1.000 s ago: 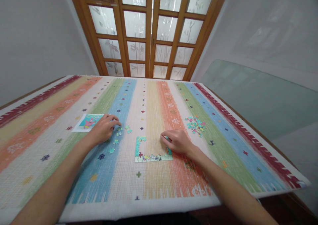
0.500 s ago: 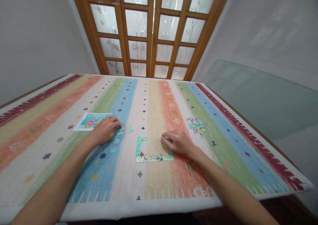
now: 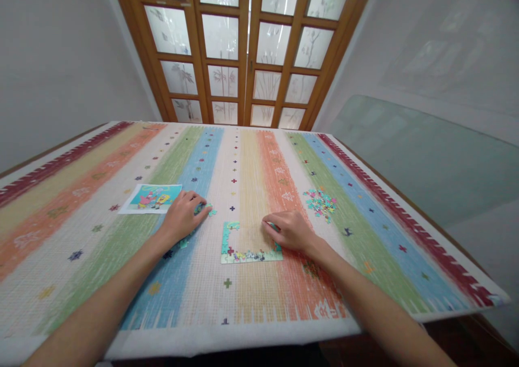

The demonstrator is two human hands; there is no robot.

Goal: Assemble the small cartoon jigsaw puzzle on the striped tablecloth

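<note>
My left hand (image 3: 187,211) is low over the loose teal puzzle pieces (image 3: 212,211) on the blue and white stripes. Its thumb and forefinger are apart, the thumb tip beside one piece; the hand covers most of the others. My right hand (image 3: 288,229) rests by the right side of a partly joined jigsaw puzzle (image 3: 251,257). Its thumb and forefinger meet in a pinch, and I cannot make out what is between them. The puzzle shows a left side, a bottom row and part of a right side, partly behind the right hand.
A printed picture (image 3: 152,198) of cartoon figures lies left of my left hand. Beyond my right hand is a heap of puzzle pieces (image 3: 320,204). All lie on a striped tablecloth (image 3: 259,297). Glazed wooden doors (image 3: 247,59) stand behind the table, and a glass panel (image 3: 425,161) leans at right.
My left hand has moved right over the loose pieces, uncovering more of the printed picture, and its thumb and forefinger have spread. My right hand stays nearly still.
</note>
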